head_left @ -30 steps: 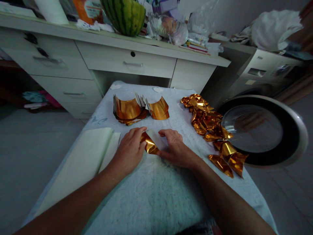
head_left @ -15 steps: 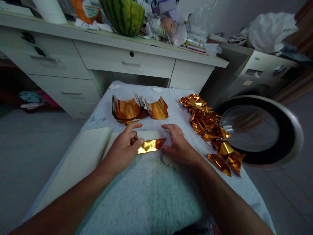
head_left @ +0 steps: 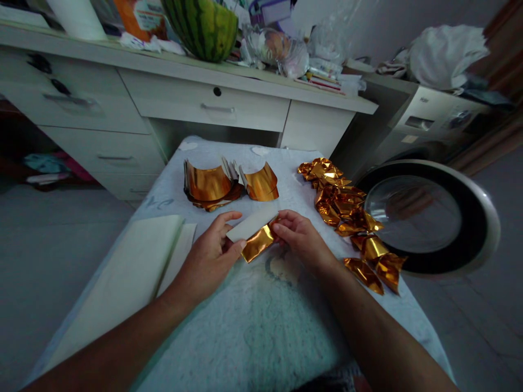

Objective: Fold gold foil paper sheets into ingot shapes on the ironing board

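Note:
A small sheet of gold foil paper (head_left: pixel 258 244), partly folded so that its white backing shows along the far side, is held tilted between my hands. My left hand (head_left: pixel 216 251) pinches its left end with thumb and fingers. At the other end, my right hand (head_left: pixel 297 233) grips the right corner between thumb and fingertips. Beyond my hands lie two curled stacks of gold foil sheets (head_left: pixel 210 184). To the right runs a row of folded gold foil pieces (head_left: pixel 339 201).
A stack of white paper (head_left: pixel 122 272) lies at the left of the cloth-covered table (head_left: pixel 253 337). Behind stands a white drawer unit (head_left: pixel 245 111) with a cut watermelon (head_left: pixel 202 27) and clutter on top. A washing machine's open round door (head_left: pixel 429 215) is at the right.
The gold foil sheet has been lifted and tilted, its right end raised. My right hand has closed on its right corner, where before its fingers were spread beside it.

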`<state>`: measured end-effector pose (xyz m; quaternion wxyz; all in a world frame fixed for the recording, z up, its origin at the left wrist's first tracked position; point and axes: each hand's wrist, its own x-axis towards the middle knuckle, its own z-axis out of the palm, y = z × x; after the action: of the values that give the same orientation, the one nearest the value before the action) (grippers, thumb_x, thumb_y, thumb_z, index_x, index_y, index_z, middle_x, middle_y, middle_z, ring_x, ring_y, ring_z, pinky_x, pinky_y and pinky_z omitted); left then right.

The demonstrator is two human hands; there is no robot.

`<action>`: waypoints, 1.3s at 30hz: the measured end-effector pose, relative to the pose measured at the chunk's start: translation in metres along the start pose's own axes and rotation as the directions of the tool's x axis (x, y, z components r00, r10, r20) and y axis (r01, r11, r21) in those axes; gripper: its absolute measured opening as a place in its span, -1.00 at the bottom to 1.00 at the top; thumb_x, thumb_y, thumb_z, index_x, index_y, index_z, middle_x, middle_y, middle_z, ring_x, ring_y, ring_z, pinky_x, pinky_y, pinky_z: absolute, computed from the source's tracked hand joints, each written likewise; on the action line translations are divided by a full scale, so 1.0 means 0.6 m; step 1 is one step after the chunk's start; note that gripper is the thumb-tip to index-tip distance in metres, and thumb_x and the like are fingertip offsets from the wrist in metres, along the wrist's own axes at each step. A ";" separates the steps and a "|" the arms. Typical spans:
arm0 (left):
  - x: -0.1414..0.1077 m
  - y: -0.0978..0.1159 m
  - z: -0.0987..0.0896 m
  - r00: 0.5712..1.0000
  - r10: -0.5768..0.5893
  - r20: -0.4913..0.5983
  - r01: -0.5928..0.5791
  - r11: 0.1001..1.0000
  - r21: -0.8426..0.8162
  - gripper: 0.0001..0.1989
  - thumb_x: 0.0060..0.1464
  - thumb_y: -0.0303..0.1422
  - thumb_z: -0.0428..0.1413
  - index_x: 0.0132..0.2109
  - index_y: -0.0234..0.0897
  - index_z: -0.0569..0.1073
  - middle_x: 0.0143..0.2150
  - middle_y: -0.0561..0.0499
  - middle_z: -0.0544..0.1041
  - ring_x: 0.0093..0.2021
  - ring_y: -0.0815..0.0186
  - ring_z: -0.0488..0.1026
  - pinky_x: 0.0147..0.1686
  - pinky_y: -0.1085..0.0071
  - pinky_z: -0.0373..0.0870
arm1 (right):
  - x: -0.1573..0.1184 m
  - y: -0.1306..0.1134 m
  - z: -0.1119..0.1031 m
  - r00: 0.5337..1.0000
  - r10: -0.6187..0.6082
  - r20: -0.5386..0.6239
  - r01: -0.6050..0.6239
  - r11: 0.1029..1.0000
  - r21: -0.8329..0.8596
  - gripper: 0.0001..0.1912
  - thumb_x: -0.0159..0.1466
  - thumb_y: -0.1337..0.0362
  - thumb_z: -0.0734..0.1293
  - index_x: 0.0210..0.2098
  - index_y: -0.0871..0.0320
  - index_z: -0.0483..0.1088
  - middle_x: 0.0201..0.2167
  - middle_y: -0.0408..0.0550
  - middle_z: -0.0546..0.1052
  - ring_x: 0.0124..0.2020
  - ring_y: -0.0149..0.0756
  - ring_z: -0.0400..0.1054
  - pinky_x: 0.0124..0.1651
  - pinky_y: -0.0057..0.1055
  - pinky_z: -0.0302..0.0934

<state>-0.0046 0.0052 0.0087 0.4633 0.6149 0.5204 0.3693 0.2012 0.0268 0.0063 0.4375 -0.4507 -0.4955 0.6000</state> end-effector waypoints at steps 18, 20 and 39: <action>-0.021 -0.001 0.011 0.725 0.604 0.330 -0.656 0.460 0.599 -0.49 0.08 -0.51 0.17 0.16 -0.11 0.29 0.16 -0.11 0.32 0.17 0.01 0.24 0.14 -0.01 0.23 | -0.002 -0.003 -0.001 0.999 -0.017 -0.044 0.017 1.000 0.015 -0.49 0.09 0.11 0.45 -0.09 0.06 0.15 -0.59 -0.38 0.36 -0.62 -0.48 0.17 -0.52 -0.53 0.03; -0.020 0.000 0.012 0.676 0.653 0.341 -0.684 0.384 0.620 -0.57 0.14 -0.51 0.12 0.15 -0.18 0.32 0.12 -0.13 0.38 0.14 0.03 0.27 0.12 0.00 0.23 | -0.002 -0.003 -0.001 0.999 -0.018 -0.037 0.019 1.000 0.025 -0.49 0.09 0.12 0.45 -0.10 0.06 0.15 -0.59 -0.37 0.36 -0.62 -0.48 0.17 -0.51 -0.53 0.02; -0.025 -0.003 0.022 0.708 0.470 0.527 -0.704 0.411 0.579 -0.84 0.24 -0.48 0.00 -0.30 -0.29 0.44 -0.35 0.00 0.48 -0.32 0.22 0.43 -0.30 0.25 0.44 | -0.005 0.014 0.010 0.959 -0.277 0.051 0.179 0.457 -0.872 -0.71 0.13 0.42 0.38 -0.14 0.15 0.38 -0.22 -0.02 0.39 -0.15 -0.20 0.27 -0.04 -0.27 0.18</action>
<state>0.0042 -0.0120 0.0035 0.0741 0.9364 0.2987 0.1686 0.1952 0.0218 -0.0010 0.2503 -0.5675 -0.7632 0.1809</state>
